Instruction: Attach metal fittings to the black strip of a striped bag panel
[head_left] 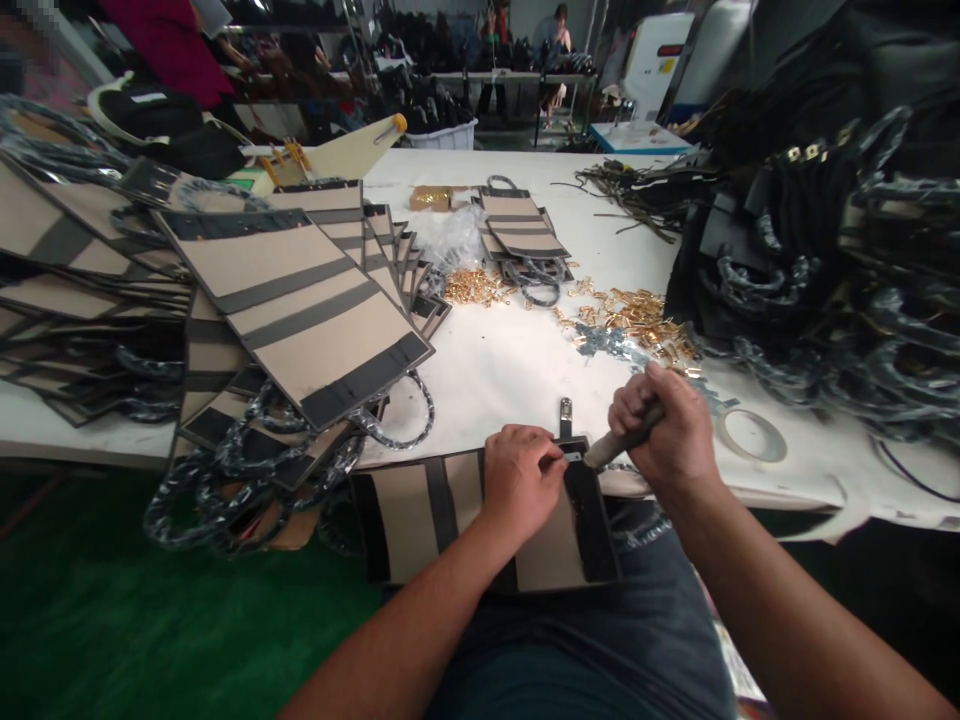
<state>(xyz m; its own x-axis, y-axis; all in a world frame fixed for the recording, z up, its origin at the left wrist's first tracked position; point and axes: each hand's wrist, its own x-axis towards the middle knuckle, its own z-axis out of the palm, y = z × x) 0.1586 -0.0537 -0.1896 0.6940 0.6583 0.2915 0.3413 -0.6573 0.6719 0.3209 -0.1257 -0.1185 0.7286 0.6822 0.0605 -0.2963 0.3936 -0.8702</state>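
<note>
Lower centre: left hand (519,478) pinches a bag panel (480,515), right hand (664,430) fisted around a tool (619,445); a slip could strike fingertips.

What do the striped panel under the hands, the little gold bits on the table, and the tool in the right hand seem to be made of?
The panel looks like matte tan board or faux leather with darker bands; flat and stiff. The gold pieces look like polished metal; they glint. The tool in the right hand has a dull brownish handle, perhaps wood; too blurred to say. The left hand presses the panel.
</note>
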